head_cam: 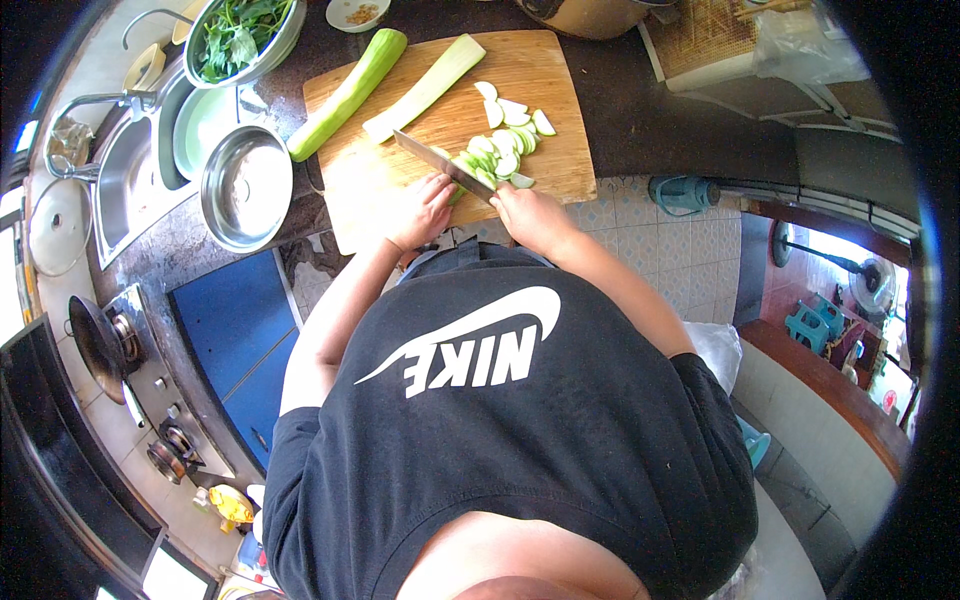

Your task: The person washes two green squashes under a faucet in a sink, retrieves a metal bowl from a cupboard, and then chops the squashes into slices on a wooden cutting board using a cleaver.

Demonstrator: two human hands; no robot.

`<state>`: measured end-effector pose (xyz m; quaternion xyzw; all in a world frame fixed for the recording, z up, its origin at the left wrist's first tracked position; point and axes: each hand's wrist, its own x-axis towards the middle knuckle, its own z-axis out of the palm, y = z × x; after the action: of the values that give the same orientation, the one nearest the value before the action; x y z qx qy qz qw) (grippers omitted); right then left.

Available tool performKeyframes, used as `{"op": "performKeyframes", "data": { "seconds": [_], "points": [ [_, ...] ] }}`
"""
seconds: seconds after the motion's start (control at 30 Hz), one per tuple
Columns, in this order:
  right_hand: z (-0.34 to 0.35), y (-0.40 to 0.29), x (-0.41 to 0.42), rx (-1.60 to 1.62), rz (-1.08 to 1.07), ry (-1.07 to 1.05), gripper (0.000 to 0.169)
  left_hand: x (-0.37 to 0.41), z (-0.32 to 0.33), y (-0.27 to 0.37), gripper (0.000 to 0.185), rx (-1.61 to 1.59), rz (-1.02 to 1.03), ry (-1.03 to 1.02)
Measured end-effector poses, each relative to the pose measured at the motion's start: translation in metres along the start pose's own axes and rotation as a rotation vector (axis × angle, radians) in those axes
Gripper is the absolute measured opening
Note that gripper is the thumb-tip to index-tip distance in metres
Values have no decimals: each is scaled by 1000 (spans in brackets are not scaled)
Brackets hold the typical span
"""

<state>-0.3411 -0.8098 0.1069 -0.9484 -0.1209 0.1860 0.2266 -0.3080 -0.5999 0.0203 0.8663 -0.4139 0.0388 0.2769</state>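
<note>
My right hand (pixel 531 217) is closed around the handle of a kitchen knife (pixel 435 159), whose blade points up and left over a wooden cutting board (pixel 555 82). Beside the blade, my left hand (pixel 424 210) presses on a green gourd piece, mostly hidden under the fingers. Half-round gourd slices (pixel 502 150) lie heaped on the far side of the blade, with several spread farther up the board. A halved length of gourd (pixel 426 88) rests farther back, and a whole peeled gourd (pixel 349 94) lies along the board's left side.
At left stand an empty metal bowl (pixel 246 187), a sink (pixel 135 180) and a bowl of leafy greens (pixel 240 37). A small white dish (pixel 357 13) and a large pot (pixel 592 15) sit behind the board. A wok (pixel 97 349) is on the stove, lower left.
</note>
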Motion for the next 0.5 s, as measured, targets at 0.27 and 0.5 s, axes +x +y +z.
{"op": "performKeyframes", "data": {
  "seconds": [0.27,0.5],
  "points": [
    [29,5,15,67,12,0,25,0,3,0,37,-14,-2,15],
    [28,15,22,88,-11,67,24,-1,7,-4,41,-70,13,43]
  ]
}}
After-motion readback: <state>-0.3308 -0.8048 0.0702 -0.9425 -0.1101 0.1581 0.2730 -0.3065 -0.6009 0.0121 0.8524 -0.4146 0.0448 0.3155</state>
